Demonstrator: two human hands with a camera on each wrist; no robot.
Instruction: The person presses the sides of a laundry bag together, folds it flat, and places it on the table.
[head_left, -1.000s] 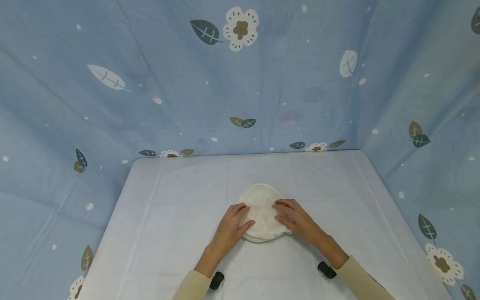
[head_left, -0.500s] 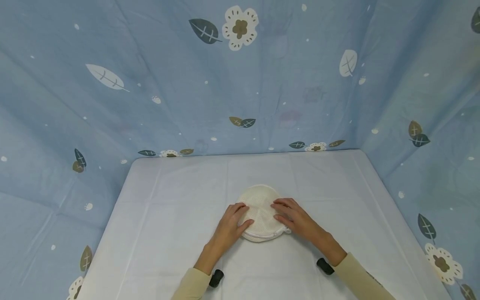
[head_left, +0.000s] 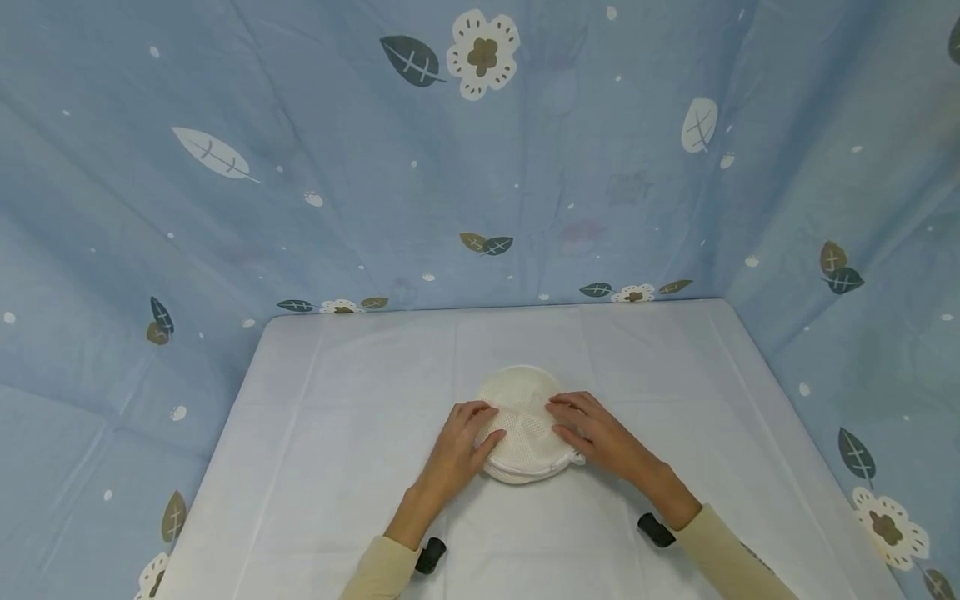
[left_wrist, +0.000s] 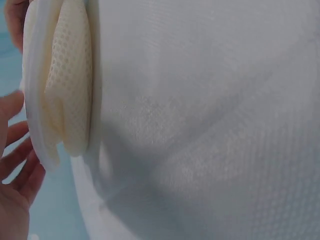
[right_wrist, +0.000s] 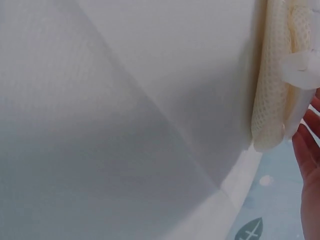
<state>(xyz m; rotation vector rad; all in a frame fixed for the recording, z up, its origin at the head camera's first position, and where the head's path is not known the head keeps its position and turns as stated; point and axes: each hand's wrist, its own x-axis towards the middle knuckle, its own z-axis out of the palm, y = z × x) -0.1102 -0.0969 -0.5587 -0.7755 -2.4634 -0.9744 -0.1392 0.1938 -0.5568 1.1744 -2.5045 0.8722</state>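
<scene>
A round cream-white mesh laundry bag (head_left: 521, 454) lies flattened on the white-covered table. White trim runs round its edge, and a small white tab (right_wrist: 300, 70) sticks out at its front right. Two puffy mesh layers show from the side in the left wrist view. My left hand (head_left: 453, 450) rests on the bag's left side, its relaxed fingers (left_wrist: 22, 170) touching the rim. On the opposite side, my right hand (head_left: 600, 433) lies with fingertips on the mesh top, its fingers (right_wrist: 305, 145) loosely bent against the trimmed edge.
A creased white cloth (head_left: 360, 375) covers the table. Blue curtains (head_left: 337, 167) printed with leaves and flowers stand at the back and both sides. Black wrist devices (head_left: 431, 556) sit near the beige sleeves (head_left: 382, 571).
The mesh top has puckered a little, with a crease running between the hands. Both hands stay at the bag's sides, shifting only slightly.
</scene>
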